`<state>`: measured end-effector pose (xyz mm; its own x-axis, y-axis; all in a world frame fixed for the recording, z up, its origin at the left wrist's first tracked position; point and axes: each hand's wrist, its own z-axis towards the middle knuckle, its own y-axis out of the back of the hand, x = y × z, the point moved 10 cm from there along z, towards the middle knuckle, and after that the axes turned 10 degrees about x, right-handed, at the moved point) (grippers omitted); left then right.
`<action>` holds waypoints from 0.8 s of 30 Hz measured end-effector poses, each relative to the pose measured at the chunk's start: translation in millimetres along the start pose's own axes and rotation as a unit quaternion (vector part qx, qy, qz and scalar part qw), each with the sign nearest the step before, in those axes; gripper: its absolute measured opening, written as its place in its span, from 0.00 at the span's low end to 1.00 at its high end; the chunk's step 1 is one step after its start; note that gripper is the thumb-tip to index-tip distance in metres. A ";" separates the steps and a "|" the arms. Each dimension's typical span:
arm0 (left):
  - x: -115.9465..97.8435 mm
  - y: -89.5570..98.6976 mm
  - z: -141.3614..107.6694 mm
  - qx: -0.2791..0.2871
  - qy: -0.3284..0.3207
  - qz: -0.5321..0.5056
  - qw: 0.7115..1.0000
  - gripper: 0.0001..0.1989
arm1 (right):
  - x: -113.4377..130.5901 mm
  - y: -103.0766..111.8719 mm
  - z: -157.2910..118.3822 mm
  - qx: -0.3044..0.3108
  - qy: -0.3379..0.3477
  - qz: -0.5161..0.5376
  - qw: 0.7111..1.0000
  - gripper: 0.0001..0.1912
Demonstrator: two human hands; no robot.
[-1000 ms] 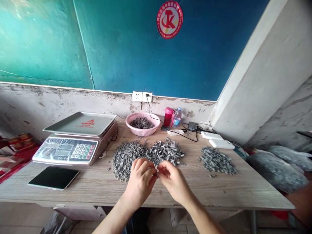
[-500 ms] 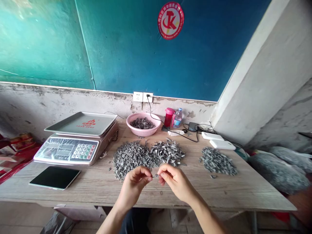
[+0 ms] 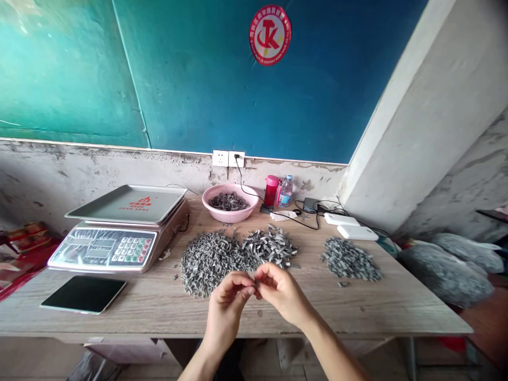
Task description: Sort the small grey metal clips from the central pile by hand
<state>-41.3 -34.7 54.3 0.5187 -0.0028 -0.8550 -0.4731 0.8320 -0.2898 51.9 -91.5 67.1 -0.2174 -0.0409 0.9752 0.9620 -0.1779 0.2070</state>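
Observation:
My left hand (image 3: 232, 296) and my right hand (image 3: 280, 293) meet fingertip to fingertip above the table's front part. Both pinch a tiny grey piece (image 3: 256, 284), mostly covered by the fingers; whether it is one part or two joined I cannot tell. Just behind the hands lies a wide heap of small grey clip-like pieces (image 3: 210, 262). Touching its right side is a heap of longer grey strips (image 3: 272, 245). Farther right sits a separate heap of small grey pieces (image 3: 350, 258), with a few loose ones near its front.
A pink basket (image 3: 230, 216) holding dark grey strips stands at the back. On the left are a weighing scale (image 3: 107, 246) and a black-screened tablet (image 3: 84, 293). A red cup (image 3: 271, 191), a water bottle (image 3: 286, 191), cables and white power banks (image 3: 357, 233) line the back right.
My hands have come closer together, closing the small gap where the grey piece showed between the fingertips. The whole view has shifted slightly.

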 end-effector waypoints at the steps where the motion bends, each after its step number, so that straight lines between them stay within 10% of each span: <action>1: -0.4 -0.4 -0.4 -0.008 -0.006 0.000 1.000 0.03 | 0.3 -0.2 -0.8 0.002 0.000 0.002 1.000 0.04; 18: 4.1 6.0 -4.5 -0.056 0.053 0.101 0.992 0.12 | 19.6 -3.4 -4.7 0.015 0.025 -0.114 0.993 0.01; 24: -6.8 6.1 -5.1 -0.051 0.038 0.222 0.973 0.09 | 58.0 -7.9 -18.9 -0.106 0.151 -0.354 0.917 0.09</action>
<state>-51.3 -32.5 56.2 0.1946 0.2997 -0.9340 -0.7091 0.7008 0.0771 28.6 -111.1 120.6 -0.8420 -0.1069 0.5288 0.5151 -0.4507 0.7291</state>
